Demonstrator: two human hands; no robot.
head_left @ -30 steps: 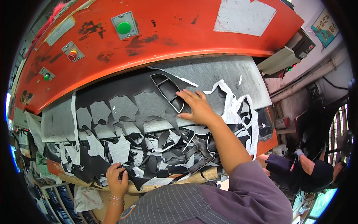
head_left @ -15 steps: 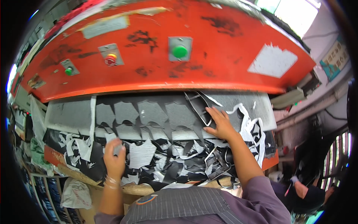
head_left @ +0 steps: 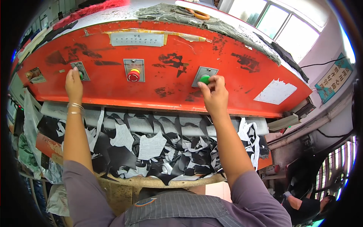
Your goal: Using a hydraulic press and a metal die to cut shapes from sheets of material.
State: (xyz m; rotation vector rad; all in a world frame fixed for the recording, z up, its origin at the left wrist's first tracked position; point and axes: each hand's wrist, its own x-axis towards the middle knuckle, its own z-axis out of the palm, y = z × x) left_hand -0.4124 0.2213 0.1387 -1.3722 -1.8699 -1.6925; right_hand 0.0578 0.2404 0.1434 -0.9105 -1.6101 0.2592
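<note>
Both my arms reach up to the front panel of an orange press [head_left: 181, 94]. My left hand [head_left: 74, 87] is closed at the left green push button [head_left: 81, 75] and hides most of it. My right hand [head_left: 216, 94] has its fingers curled on the right green push button [head_left: 204, 79]. Between them sits a red mushroom button [head_left: 133, 75] with a yellow collar, which neither hand touches. Below the panel lie black and white sheet offcuts [head_left: 121, 157], with a larger white cut piece [head_left: 152, 146] on top.
A pale grey board [head_left: 56, 109] runs under the press edge. White strips [head_left: 254, 138] hang at its right. Scissors with orange handles [head_left: 198, 14] lie on top of the machine. At the lower right, another person [head_left: 302, 202] is nearby.
Both hands have risen from the board and offcuts to the two green buttons. The metal cutting frame that was by my right hand no longer shows. The view has tilted up.
</note>
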